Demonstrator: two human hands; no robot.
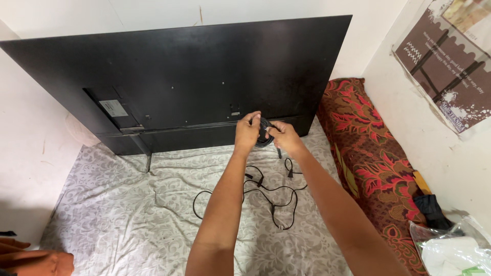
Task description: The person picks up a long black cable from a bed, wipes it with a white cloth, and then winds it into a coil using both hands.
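Observation:
A large black flat-screen television (194,76) stands back-side toward me on a bed covered by a grey patterned sheet (112,214). My left hand (246,132) and my right hand (284,137) are raised in front of its lower edge, both gripping a small coil of black cable (264,134) between them. The rest of the black cable (266,197) trails down and lies in loose loops on the sheet below my forearms, with a plug end near the television's right foot.
A long red floral bolster (373,158) lies along the right wall. Dark cloth and a clear plastic bag (450,245) sit at the lower right. A torn poster (450,56) hangs on the right wall. An orange cloth (36,263) shows at the lower left.

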